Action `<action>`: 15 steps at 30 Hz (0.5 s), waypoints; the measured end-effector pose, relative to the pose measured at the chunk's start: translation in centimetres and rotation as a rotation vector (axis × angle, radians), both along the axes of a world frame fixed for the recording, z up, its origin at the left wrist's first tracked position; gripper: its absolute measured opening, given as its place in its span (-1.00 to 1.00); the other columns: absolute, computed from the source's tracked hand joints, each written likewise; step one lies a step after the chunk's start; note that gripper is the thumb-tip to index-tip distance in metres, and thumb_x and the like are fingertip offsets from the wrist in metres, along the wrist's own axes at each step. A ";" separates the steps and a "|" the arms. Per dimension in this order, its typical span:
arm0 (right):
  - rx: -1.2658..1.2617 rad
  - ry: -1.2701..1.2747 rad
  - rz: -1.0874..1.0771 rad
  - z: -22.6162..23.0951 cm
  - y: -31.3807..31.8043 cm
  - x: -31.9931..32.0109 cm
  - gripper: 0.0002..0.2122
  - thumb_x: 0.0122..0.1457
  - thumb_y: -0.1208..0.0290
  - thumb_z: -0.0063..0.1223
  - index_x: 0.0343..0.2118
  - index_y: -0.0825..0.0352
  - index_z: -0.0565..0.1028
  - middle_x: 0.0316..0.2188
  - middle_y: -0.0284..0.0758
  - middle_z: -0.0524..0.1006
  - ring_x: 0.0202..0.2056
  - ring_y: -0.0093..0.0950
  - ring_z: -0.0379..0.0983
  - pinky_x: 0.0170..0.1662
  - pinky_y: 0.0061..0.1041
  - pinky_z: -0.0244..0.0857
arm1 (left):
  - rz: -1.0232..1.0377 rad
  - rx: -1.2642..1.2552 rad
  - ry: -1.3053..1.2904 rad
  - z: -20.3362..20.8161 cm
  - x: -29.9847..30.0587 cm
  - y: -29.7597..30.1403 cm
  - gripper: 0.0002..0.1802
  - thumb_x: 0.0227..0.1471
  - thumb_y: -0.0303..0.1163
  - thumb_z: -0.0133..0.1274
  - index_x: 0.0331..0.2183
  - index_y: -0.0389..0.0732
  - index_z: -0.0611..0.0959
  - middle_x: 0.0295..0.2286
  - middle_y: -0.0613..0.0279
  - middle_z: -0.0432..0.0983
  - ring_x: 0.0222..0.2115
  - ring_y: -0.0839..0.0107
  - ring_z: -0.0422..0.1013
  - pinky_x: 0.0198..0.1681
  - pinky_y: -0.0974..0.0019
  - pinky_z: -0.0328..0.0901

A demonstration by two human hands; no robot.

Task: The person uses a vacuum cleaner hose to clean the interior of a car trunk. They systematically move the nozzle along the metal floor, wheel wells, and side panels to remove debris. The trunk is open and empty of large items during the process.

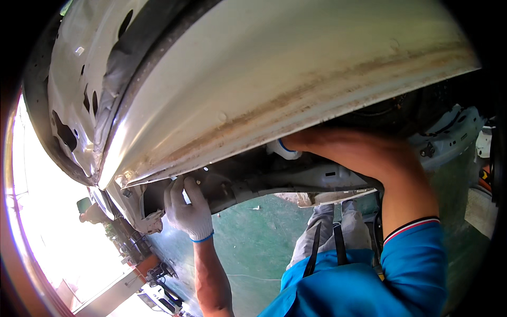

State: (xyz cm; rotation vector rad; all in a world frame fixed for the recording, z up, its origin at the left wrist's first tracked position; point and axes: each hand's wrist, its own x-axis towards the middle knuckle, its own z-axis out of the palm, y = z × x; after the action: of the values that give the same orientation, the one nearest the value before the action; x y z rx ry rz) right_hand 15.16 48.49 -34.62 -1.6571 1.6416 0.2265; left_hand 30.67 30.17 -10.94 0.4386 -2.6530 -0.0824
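Observation:
A large cream-coloured car body panel (296, 74), stained brown along its lower edge, hangs over my hands. My left hand (188, 211), in a white knit glove with a blue cuff, is raised at the left end of a dark metal car beam (248, 187). Its thumb and fingers are apart, tips close to the beam and the panel's edge. My right hand (285, 151), gloved in white too, reaches in under the panel from the right. Only the cuff end and part of the glove show; its fingers and whatever they touch are hidden behind the panel.
At the upper left stands a pale metal panel (74, 100) with several cut-out holes and a dark seal beside it. A pale metal car part (449, 134) shows at the right. Below lie the green floor (248, 238) and some machinery (127, 238) at the lower left.

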 end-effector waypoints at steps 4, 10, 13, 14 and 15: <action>-0.005 -0.014 -0.033 0.0 0.5 -0.3 -0.37 -0.25 0.32 0.50 0.05 0.18 0.69 0.08 -0.21 0.67 0.09 -0.17 0.57 0.11 -0.12 0.44 | -0.060 -0.042 0.035 -0.3 0.1 -0.4 -0.78 0.26 -0.41 0.24 -0.15 -0.33 0.81 -0.19 0.00 0.72 -0.28 0.22 0.66 -0.20 0.19 0.52; 0.015 -0.021 -0.057 0.5 1.8 -0.2 -0.30 -0.25 0.28 0.51 0.12 0.16 0.64 0.15 -0.20 0.62 0.16 -0.16 0.51 0.19 -0.12 0.36 | -0.006 0.079 0.027 -0.2 0.4 0.0 -0.79 0.26 -0.43 0.23 -0.14 -0.34 0.81 -0.20 0.02 0.72 -0.37 0.33 0.63 -0.30 0.25 0.51; 0.019 -0.021 -0.086 1.0 2.6 -0.5 -0.26 -0.25 0.27 0.51 0.16 0.16 0.61 0.18 -0.20 0.60 0.19 -0.15 0.48 0.23 -0.12 0.32 | -0.063 0.086 0.053 0.0 0.2 0.0 -0.80 0.26 -0.44 0.23 -0.14 -0.33 0.81 -0.21 0.02 0.72 -0.34 0.32 0.63 -0.28 0.24 0.51; 0.018 -0.027 -0.098 1.2 2.6 -0.6 -0.25 -0.25 0.26 0.51 0.17 0.15 0.60 0.19 -0.20 0.59 0.20 -0.15 0.47 0.25 -0.12 0.31 | -0.077 0.078 0.059 0.0 0.2 0.0 -0.80 0.26 -0.45 0.24 -0.14 -0.33 0.81 -0.21 0.01 0.72 -0.34 0.31 0.63 -0.26 0.24 0.51; 0.022 -0.035 -0.107 1.4 2.7 -0.6 -0.24 -0.25 0.26 0.51 0.19 0.15 0.59 0.20 -0.20 0.58 0.21 -0.15 0.46 0.26 -0.12 0.30 | -0.089 0.071 0.065 -0.1 0.2 -0.2 -0.80 0.25 -0.45 0.24 -0.14 -0.33 0.81 -0.21 0.01 0.72 -0.33 0.30 0.64 -0.25 0.24 0.51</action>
State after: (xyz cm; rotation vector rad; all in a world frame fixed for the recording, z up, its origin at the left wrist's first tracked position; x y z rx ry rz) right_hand 14.61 51.15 -33.24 -1.5434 1.6899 0.1606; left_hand 30.91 30.00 -10.99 0.3342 -2.6113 -0.2160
